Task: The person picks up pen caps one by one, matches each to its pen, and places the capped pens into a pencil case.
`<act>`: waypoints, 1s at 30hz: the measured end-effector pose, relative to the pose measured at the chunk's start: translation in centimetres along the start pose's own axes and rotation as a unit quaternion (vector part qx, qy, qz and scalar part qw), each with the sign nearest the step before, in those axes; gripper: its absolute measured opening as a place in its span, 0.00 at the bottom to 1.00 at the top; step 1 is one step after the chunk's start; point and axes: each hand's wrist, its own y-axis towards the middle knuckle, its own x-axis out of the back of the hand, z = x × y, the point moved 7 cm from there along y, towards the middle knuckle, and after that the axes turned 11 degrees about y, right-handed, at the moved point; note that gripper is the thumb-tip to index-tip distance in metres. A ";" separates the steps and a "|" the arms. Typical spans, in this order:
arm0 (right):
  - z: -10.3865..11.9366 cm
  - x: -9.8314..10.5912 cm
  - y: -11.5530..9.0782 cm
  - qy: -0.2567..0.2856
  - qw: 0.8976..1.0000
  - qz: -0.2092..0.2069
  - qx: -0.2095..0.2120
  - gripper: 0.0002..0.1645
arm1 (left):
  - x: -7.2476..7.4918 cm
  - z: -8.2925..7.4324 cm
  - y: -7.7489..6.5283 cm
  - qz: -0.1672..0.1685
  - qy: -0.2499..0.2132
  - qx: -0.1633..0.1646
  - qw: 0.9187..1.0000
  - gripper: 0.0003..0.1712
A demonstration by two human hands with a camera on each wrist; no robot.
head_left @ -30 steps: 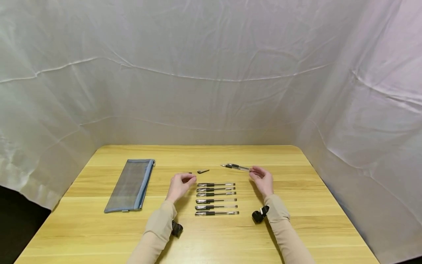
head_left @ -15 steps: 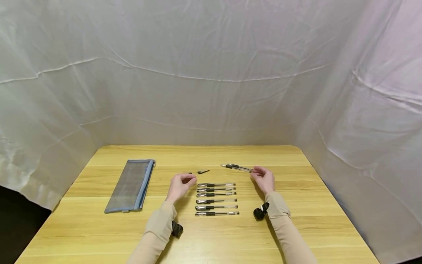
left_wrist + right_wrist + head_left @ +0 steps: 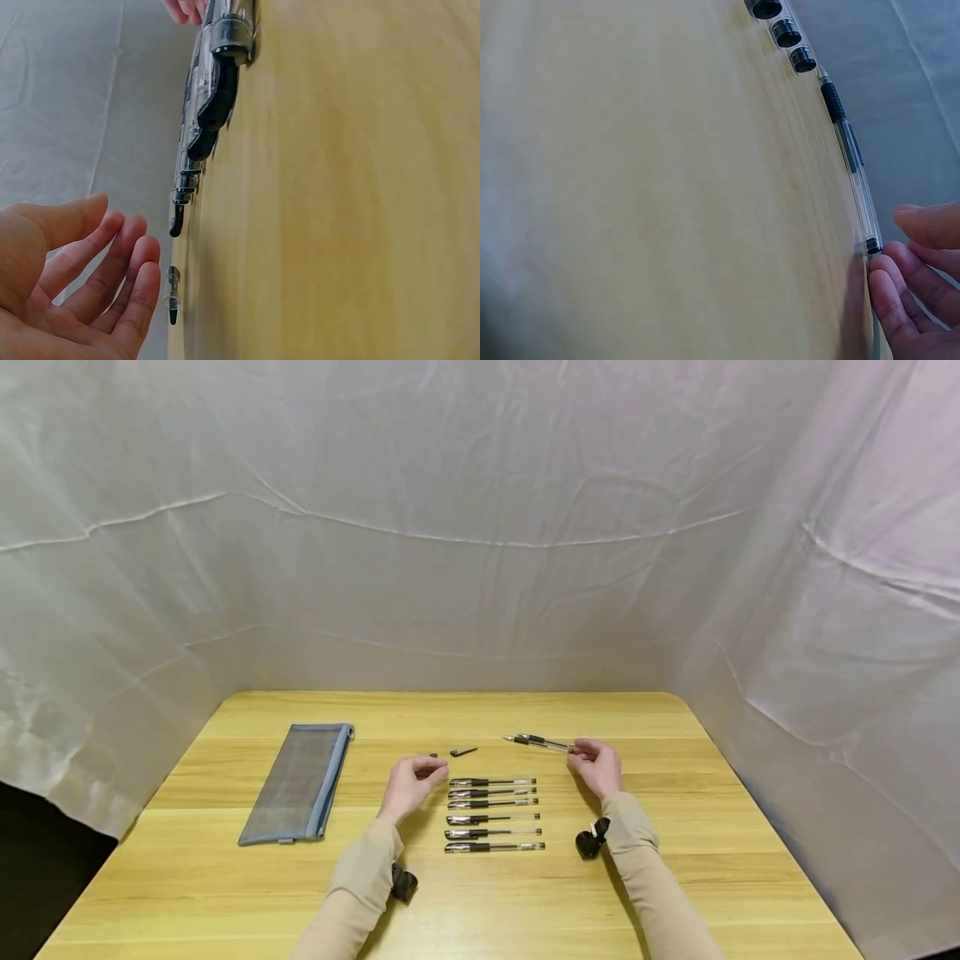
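Note:
My left hand (image 3: 408, 785) is at the left of the pen row, its fingers gently bent and thumb apart, as the left wrist view shows; it holds nothing. Just beyond its fingertips lies a small black pen cap (image 3: 462, 752), and a tiny dark piece (image 3: 433, 755) is partly hidden behind that hand. Resting on the wood near my right hand (image 3: 598, 768) is an uncapped gel pen (image 3: 536, 742), tip pointing left. In the right wrist view, fingers (image 3: 889, 289) are at the gel pen's rear end (image 3: 873, 245); the thumb stays clear of it. Whether they touch is unclear.
Several capped gel pens (image 3: 493, 817) lie in parallel between both forearms, caps leftward. A blue-edged mesh zip pouch (image 3: 296, 785) lies flat at the left of the wooden table (image 3: 480, 910). Pale grey cloth (image 3: 465, 568) hangs behind and at both sides.
The right hand has shifted a little about the rear end of the uncapped gel pen. My left hand, the cap, the pen row and the pouch look unmoved.

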 end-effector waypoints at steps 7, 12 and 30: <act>0.1 0.0 0.1 -0.007 1.000 0.001 -0.001 0.22 | -0.1 0.1 0.0 0.003 0.000 0.001 1.000 0.13; 0.1 0.0 0.2 -0.010 1.000 0.003 -0.003 0.22 | -0.1 0.1 0.1 0.002 -0.001 0.001 1.000 0.12; 0.2 -0.4 1.0 -0.040 0.999 0.009 0.003 0.19 | -0.1 0.1 0.0 -0.001 -0.002 -0.011 1.000 0.12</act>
